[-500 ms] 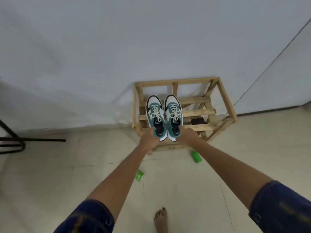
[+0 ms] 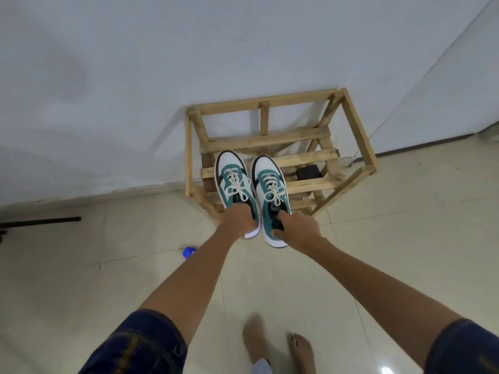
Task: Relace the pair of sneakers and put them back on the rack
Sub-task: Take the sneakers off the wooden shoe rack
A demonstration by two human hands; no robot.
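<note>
Fingers (image 2: 282, 214) of each hand curled round a sneaker's heel collar: left hand (image 2: 240, 221) on the left sneaker (image 2: 229, 175), right hand (image 2: 298, 230) on the right sneaker (image 2: 270, 179). Likely light, stiff-soled (laces tied); heel grip suited the rack (image 2: 356, 136).

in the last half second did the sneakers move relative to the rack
Yes. The sneakers, one held in each hand, have come back toward the person: their heels now hang out past the front edge of the wooden rack, over the floor.

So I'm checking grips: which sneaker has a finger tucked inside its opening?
The right-hand sneaker: the right hand hooks a finger into its collar; the left sneaker doesn't visibly.
</note>
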